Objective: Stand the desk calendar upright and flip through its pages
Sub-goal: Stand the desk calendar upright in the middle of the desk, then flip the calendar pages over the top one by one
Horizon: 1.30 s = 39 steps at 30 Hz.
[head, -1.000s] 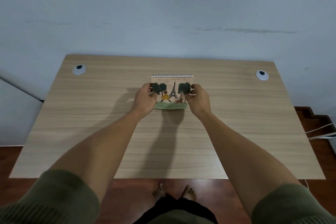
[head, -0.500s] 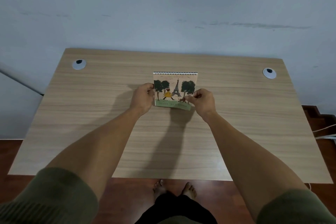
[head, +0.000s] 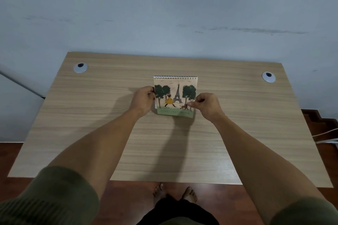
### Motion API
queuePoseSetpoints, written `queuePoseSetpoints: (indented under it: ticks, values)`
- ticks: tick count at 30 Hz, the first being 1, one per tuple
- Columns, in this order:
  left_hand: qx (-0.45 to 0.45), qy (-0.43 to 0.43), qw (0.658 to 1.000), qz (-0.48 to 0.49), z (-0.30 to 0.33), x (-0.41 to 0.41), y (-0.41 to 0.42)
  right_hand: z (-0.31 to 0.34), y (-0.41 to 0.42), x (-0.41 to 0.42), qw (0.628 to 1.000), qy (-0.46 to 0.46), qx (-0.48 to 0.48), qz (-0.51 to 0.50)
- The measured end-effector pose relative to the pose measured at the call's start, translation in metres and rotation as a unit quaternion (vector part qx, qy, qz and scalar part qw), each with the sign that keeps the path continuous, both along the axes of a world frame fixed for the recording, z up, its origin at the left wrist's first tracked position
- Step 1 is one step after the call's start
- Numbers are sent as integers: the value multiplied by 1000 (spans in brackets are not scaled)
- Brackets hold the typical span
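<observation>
The desk calendar (head: 175,89) stands upright at the middle of the wooden desk (head: 164,142), spiral binding on top, its cover showing the Eiffel Tower, trees and a figure in yellow. My left hand (head: 143,99) grips the calendar's left edge. My right hand (head: 205,105) pinches the cover's lower right edge between thumb and forefinger. The cover's lower right corner looks slightly lifted from the pages behind.
Two round grey cable grommets sit in the desk top, one at the back left (head: 80,67) and one at the back right (head: 268,77). A pale wall stands right behind the desk. A white cable (head: 327,136) lies on the floor at the right.
My right hand slid from the calendar's right side down to its lower right edge and now pinches the cover. The left hand kept its hold.
</observation>
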<state>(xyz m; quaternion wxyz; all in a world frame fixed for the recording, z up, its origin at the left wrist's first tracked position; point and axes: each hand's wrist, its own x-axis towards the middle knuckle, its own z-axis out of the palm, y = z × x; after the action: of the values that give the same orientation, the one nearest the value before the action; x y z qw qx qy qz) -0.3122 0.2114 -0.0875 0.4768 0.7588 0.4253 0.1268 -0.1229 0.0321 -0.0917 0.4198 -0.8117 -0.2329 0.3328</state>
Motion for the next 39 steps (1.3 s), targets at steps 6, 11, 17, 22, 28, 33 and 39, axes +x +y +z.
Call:
queuePoseSetpoints:
  ticks: [6,11,17,22,28,33,39]
  values:
    - [-4,9,1000,-24,8,2,6,31,-14,14,974,195,-19,115]
    - [-1,8,1000,-21,16,7,1,47,-13,9,959,264,42,91]
    - [-144,-80,986,12,25,9,-5,74,-7,9,919,376,107,46]
    - [-9,-17,998,-55,12,0,2,108,11,12,888,396,232,33]
    - [16,-16,997,-77,7,-1,4,117,35,4,976,62,202,46]
    - [18,-16,997,-78,-3,-1,9,97,43,-9,964,-215,45,149]
    - [-15,-25,998,-56,-10,1,10,70,44,-19,910,-347,-41,224]
